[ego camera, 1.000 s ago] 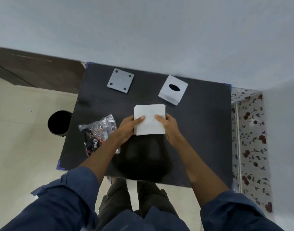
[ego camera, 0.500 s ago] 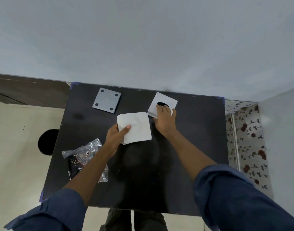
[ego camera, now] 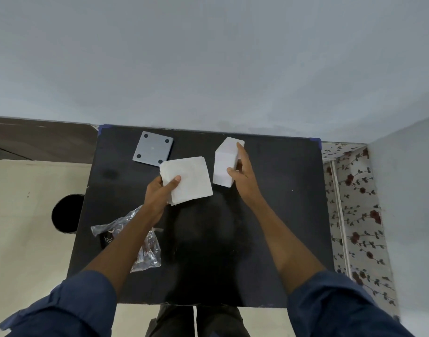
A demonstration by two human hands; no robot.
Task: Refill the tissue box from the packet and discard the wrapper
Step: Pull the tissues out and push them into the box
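My left hand (ego camera: pixel 161 190) grips a white stack of tissues (ego camera: pixel 188 178) by its near left corner, over the middle of the black table (ego camera: pixel 276 215). To its right, my right hand (ego camera: pixel 242 171) holds the white tissue box (ego camera: pixel 225 161), tipped up on its side so a plain face points toward me; its opening is hidden. A crumpled clear wrapper (ego camera: pixel 145 249) lies on the table under my left forearm.
A grey square plate (ego camera: pixel 153 152) with a hole in each corner lies at the table's far left. A round black bin (ego camera: pixel 66 214) stands on the floor left of the table. A wall runs behind the table and a flowered surface sits to the right.
My right hand left the tissue stack, reached the box at the far right and tipped it up onto its side. My left hand kept the stack and shifted it slightly forward.
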